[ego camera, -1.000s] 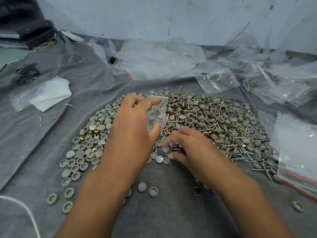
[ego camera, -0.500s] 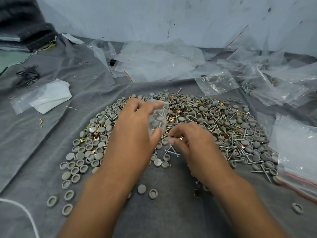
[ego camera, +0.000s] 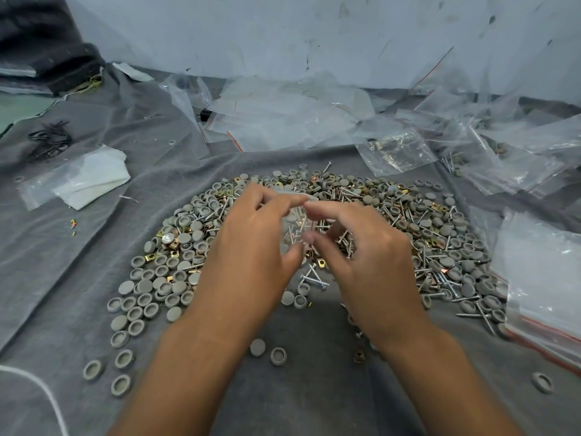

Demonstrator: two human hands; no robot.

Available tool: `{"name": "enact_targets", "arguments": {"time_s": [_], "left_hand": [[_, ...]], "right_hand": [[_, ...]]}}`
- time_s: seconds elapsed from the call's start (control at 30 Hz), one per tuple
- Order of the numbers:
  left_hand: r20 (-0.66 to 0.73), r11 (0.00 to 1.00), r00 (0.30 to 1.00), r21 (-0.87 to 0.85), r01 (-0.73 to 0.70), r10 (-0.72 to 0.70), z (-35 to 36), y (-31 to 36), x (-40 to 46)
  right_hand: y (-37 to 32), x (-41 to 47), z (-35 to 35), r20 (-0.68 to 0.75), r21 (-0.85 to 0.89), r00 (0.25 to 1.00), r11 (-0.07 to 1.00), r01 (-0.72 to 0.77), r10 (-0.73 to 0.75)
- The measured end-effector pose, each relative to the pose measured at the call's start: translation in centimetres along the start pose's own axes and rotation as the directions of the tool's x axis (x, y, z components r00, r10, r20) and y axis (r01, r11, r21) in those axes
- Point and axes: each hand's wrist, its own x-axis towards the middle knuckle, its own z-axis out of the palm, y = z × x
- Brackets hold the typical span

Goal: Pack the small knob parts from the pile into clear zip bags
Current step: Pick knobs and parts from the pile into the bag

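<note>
Above the pile of grey round knob caps [ego camera: 176,278], both hands now meet at the small clear zip bag [ego camera: 294,225]. Left hand [ego camera: 254,243] still grips it between thumb and fingers; right hand [ego camera: 361,250], lifted from the pile, pinches its top edge.

Grey round caps [ego camera: 163,287] mix with silver screws [ego camera: 314,280] and brassy gold clips [ego camera: 150,257] on a grey cloth [ego camera: 298,388], beside clear bags [ego camera: 283,118] edged with red zip lines and a pale blue-white wall [ego camera: 283,33].
</note>
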Motion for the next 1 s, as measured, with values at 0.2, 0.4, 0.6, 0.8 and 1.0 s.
{"name": "enact_targets", "arguments": {"time_s": [0.2,0.4,0.6,0.8,1.0], "left_hand": [[-0.082,0.996,0.992,0.005,0.092,-0.091,-0.8,-0.7,0.2],[-0.084,0.996,0.992,0.014,0.093,-0.091,-0.9,-0.6,0.2],[-0.081,0.996,0.993,0.013,0.091,-0.089,-0.9,-0.7,0.2],[-0.076,0.995,0.993,0.022,0.095,-0.093,-0.9,-0.7,0.2],[-0.069,0.996,0.994,0.018,0.089,-0.087,-0.9,-0.8,0.2]], "right_hand": [[1.6,-0.1,-1.3,0.493,-0.1,0.847,0.981,-0.169,0.196],[1.7,-0.4,-0.5,0.672,-0.278,0.704,0.959,-0.048,0.23],[1.5,-0.9,-0.3,0.653,-0.259,0.723,0.964,-0.065,0.225],[1.2,-0.5,0.1,0.649,-0.275,0.72,0.958,-0.081,0.247],[1.2,-0.5,-0.8,0.639,-0.268,0.734,0.961,-0.069,0.23]]}}
